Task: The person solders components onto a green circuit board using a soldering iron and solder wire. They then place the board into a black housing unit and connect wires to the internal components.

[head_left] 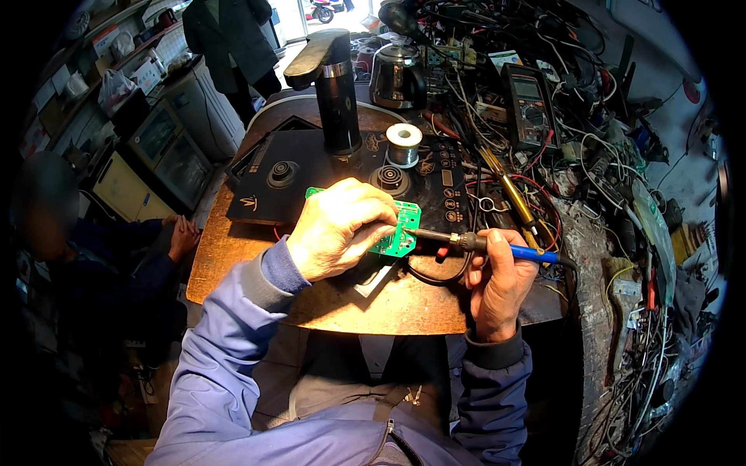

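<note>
Currently left hand [338, 229] pinches green circuit board [406, 224] above counter [311, 312]; right hand [501, 283] grips blue-handled soldering iron [470, 242], tip at board, contact unclear. Best keep board steady, touch tip lightly, briefly, left hand clear of iron.

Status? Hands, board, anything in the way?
Left hand holding green circuit board. Right hand gripping blue-handled soldering iron, tip at board. Solder spool beyond, clear of both.

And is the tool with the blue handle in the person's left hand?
No, the right hand grips the blue-handled tool, while the left hand holds the green circuit board.
</note>
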